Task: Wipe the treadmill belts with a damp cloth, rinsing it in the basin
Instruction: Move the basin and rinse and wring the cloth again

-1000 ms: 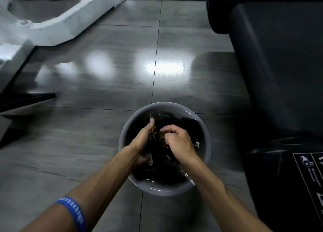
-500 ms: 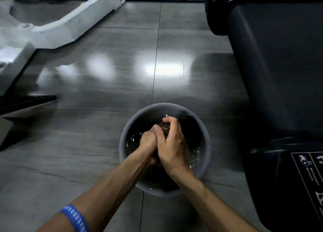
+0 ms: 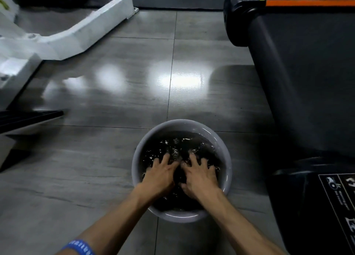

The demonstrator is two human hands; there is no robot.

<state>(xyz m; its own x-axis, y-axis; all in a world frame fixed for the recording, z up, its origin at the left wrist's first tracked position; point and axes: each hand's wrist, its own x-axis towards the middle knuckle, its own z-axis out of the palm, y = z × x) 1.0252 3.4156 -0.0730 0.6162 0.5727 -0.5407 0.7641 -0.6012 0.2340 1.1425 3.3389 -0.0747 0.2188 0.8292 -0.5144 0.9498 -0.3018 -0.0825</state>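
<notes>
1. One head-worn wide-angle view is looking forward and steeply down at the tiled floor.
2. It is sitting close above the basin, low of centre.
3. A treadmill is filling the 3 o'clock edge.
</notes>
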